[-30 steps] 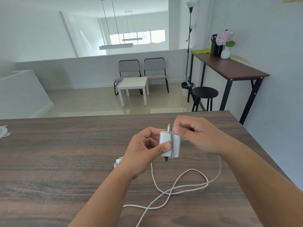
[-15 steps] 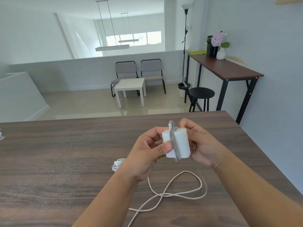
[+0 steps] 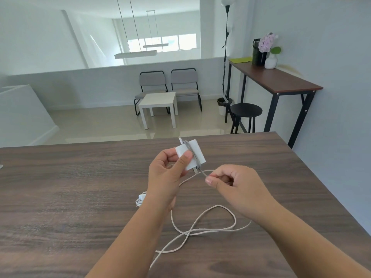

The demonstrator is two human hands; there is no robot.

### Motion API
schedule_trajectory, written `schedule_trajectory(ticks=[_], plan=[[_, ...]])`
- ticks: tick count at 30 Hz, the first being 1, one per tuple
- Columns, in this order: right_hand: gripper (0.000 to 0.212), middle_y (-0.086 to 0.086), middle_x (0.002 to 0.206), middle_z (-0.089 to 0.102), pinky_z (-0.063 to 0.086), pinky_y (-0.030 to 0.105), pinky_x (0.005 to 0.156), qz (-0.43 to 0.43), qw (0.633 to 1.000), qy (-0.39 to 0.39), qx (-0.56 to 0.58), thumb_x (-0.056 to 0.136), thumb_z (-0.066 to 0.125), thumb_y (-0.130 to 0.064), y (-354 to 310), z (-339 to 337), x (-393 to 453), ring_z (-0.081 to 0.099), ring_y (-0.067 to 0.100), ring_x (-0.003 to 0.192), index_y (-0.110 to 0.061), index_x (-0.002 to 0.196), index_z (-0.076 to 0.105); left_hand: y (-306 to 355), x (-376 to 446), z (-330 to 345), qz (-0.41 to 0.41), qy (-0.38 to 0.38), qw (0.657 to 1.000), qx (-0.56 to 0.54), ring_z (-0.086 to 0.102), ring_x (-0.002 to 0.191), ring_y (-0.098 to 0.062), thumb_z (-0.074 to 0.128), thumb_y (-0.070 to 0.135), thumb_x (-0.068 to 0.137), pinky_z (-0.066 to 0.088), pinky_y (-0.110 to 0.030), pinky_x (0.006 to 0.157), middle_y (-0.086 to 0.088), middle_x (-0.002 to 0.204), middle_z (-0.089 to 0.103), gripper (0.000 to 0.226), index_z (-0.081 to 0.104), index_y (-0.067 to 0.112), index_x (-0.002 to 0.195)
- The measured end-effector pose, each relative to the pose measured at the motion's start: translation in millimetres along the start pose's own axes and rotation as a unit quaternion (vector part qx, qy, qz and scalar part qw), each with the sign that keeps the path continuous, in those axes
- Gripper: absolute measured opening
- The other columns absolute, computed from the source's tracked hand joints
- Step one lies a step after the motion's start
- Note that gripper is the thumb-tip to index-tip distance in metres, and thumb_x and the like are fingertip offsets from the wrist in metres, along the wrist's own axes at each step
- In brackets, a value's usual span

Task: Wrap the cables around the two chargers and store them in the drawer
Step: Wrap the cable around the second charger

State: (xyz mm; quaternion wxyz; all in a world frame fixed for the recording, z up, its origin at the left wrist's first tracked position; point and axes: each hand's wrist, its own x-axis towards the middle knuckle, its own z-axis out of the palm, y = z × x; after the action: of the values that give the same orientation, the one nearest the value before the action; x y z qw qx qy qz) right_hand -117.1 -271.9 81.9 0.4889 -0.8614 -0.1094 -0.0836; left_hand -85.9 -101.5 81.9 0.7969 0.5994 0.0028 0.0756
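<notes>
My left hand (image 3: 167, 175) grips a white square charger (image 3: 191, 154) above the dark wooden table (image 3: 70, 197), thumb pressed on its face. A loop of cable runs around the charger's middle. My right hand (image 3: 234, 185) pinches the white braided cable (image 3: 202, 227) just below and right of the charger. The rest of the cable lies in loose loops on the table near my forearms. A second white charger (image 3: 141, 198) with its cable bundled lies on the table behind my left wrist, partly hidden. No drawer is in view.
The table's far edge runs just beyond the charger and its right edge slants down the right side. A small white object (image 3: 1, 166) shows at the far left edge. Beyond are a stool (image 3: 246, 110), a high side table (image 3: 275, 81), two chairs and a low white table.
My right hand came away from the charger, moving down and to the right with the cable pinched. The charger tilted in my left hand, which stayed put.
</notes>
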Motion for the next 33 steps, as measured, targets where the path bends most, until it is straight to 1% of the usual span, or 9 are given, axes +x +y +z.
schedule_trajectory(ticks=[3,6,11,13,16,22,26,29,33], plan=[[0.013,-0.014,0.053,0.056,0.036,0.012,0.055,-0.020,0.998,-0.028,-0.054,0.086,0.066,-0.031,-6,-8,0,0.048,0.001,0.053,-0.030,0.073,0.069,-2,0,-4,0.026,-0.005,0.998,0.059,0.060,0.063,-0.004,0.079,0.018,0.075,0.047,-0.015,0.056,0.001,0.085,0.069,0.025,0.067,0.013,0.096],[0.014,-0.006,0.061,0.061,0.038,0.017,0.057,-0.071,0.988,-0.050,-0.131,0.089,0.061,-0.030,-13,-19,4,0.051,0.005,0.060,-0.028,0.077,0.068,-3,-1,-9,0.031,-0.028,0.995,0.090,0.052,0.057,-0.005,0.084,0.026,0.071,0.046,-0.016,0.056,0.000,0.087,0.069,0.032,0.070,0.016,0.097],[0.012,-0.009,0.071,0.062,0.044,0.024,0.063,-0.161,0.964,-0.070,-0.200,0.089,0.060,-0.029,-17,-25,13,0.054,0.006,0.068,-0.026,0.080,0.067,-2,-1,-11,0.027,-0.061,0.989,0.133,0.050,0.064,-0.014,0.082,0.039,0.065,0.045,-0.020,0.058,0.008,0.080,0.069,0.027,0.073,0.030,0.090],[0.011,-0.009,0.070,0.060,0.044,0.024,0.061,-0.183,0.960,-0.074,-0.196,0.087,0.060,-0.029,-18,-27,17,0.052,0.007,0.066,-0.025,0.078,0.066,1,-2,-12,0.022,-0.076,0.987,0.137,0.050,0.067,-0.018,0.082,0.044,0.062,0.044,-0.021,0.058,0.008,0.078,0.068,0.032,0.073,0.029,0.089],[0.012,-0.009,0.066,0.059,0.037,0.014,0.058,-0.209,0.959,-0.080,-0.174,0.085,0.059,-0.029,-21,-27,22,0.051,0.008,0.064,-0.023,0.079,0.068,5,-5,-10,0.008,-0.098,0.987,0.130,0.059,0.071,-0.021,0.082,0.046,0.058,0.049,-0.025,0.060,0.007,0.078,0.069,0.038,0.073,0.026,0.090],[0.008,-0.012,0.062,0.058,0.036,0.009,0.057,-0.222,0.967,-0.046,-0.117,0.084,0.063,-0.021,-24,-23,21,0.049,0.001,0.058,-0.020,0.080,0.070,12,-7,-6,-0.015,-0.099,0.992,0.071,0.069,0.080,-0.021,0.086,0.033,0.069,0.057,-0.035,0.072,-0.010,0.094,0.069,0.038,0.070,0.014,0.098],[0.007,-0.005,0.058,0.057,0.035,0.010,0.056,-0.227,0.968,-0.044,-0.099,0.083,0.066,-0.022,-25,-28,21,0.048,0.007,0.055,-0.020,0.079,0.070,13,-10,-5,-0.012,-0.102,0.992,0.067,0.069,0.078,-0.021,0.085,0.034,0.065,0.056,-0.031,0.067,-0.002,0.087,0.069,0.041,0.070,0.014,0.097],[0.009,-0.004,0.056,0.053,0.034,0.011,0.056,-0.233,0.964,-0.059,-0.113,0.077,0.078,-0.024,-33,-40,28,0.048,0.009,0.055,-0.020,0.074,0.071,13,-10,-5,-0.003,-0.122,0.989,0.086,0.066,0.072,-0.018,0.085,0.033,0.064,0.052,-0.025,0.059,0.001,0.083,0.068,0.034,0.071,0.019,0.092],[0.013,-0.004,0.069,0.068,0.050,0.026,0.061,-0.181,0.972,-0.119,-0.087,0.072,0.082,-0.028,-42,-56,40,0.061,0.011,0.064,-0.021,0.074,0.072,16,-9,-6,0.007,-0.175,0.979,0.100,0.055,0.062,-0.013,0.081,0.025,0.068,0.043,-0.019,0.051,0.000,0.084,0.068,0.024,0.072,0.021,0.090]])
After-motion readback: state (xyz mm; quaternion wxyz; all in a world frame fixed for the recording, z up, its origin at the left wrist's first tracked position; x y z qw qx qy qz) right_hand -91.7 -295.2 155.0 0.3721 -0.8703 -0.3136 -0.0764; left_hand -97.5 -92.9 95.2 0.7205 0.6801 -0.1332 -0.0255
